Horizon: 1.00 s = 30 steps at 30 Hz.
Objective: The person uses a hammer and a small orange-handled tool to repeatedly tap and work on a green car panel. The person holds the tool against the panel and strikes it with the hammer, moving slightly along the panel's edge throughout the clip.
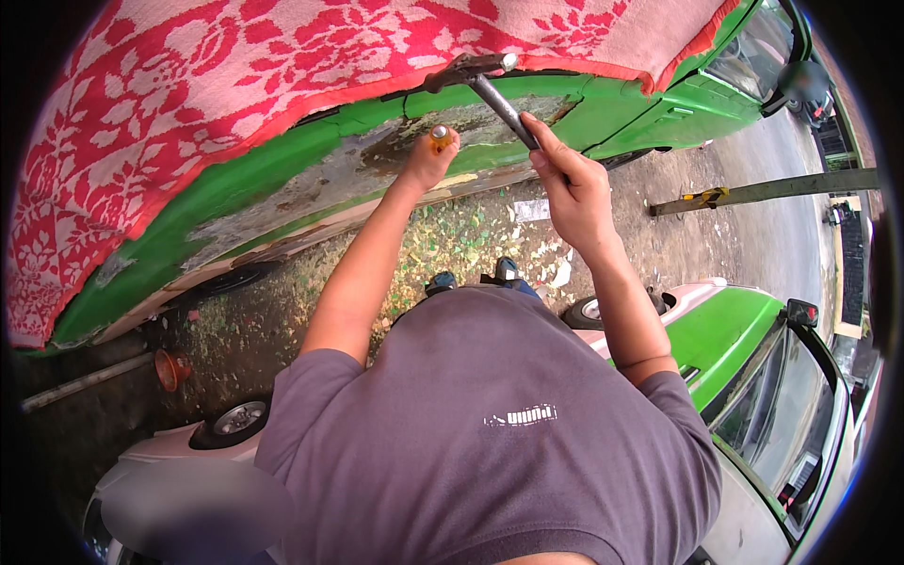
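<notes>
My right hand (576, 193) is wrapped round the dark metal shaft of a claw hammer (501, 108). The hammer's head is raised near the edge of the red and pink floral cloth. Closed round an amber-handled tool (440, 141) with a round metal cap is my left hand (431, 168), close against the green car's side panel (330, 174). The tool's blade or tip is hidden behind my hand, so I cannot tell its exact kind. Around it the panel is stripped to grey and rusty brown patches. Hammer head and tool cap are apart.
The floral cloth (235, 104) drapes over the green car. Paint flakes (461, 231) litter the ground by my shoes (507, 270). Behind me stands another green and white car (720, 339). A post with yellow and black tape (782, 191) is at right; an orange pot (171, 369) lies left.
</notes>
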Tool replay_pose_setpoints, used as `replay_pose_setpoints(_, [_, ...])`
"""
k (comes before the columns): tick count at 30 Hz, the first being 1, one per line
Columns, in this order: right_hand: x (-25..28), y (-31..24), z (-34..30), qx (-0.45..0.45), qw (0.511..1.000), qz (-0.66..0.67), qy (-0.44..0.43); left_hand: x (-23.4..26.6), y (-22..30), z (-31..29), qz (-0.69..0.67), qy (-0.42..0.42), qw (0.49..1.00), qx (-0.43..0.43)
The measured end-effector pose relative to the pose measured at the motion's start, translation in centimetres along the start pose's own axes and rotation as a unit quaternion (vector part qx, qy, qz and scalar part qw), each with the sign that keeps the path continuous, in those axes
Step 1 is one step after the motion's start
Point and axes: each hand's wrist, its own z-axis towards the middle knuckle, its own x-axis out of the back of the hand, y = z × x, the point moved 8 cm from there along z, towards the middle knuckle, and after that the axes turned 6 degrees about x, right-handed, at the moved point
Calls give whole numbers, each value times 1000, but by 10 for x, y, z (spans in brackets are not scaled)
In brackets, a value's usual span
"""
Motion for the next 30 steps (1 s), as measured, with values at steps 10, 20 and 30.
replay_pose_setpoints(10, [-14,7,-9,-54,991,-79,-91,1,-11,3,11,-10,1000,9])
replay_pose_setpoints(20, [-13,28,-23,-105,992,-13,-72,3,4,-7,41,-2,999,2])
replay_pose_setpoints(30, [2,44,-22,-133,990,10,-42,9,17,-18,-72,23,997,25])
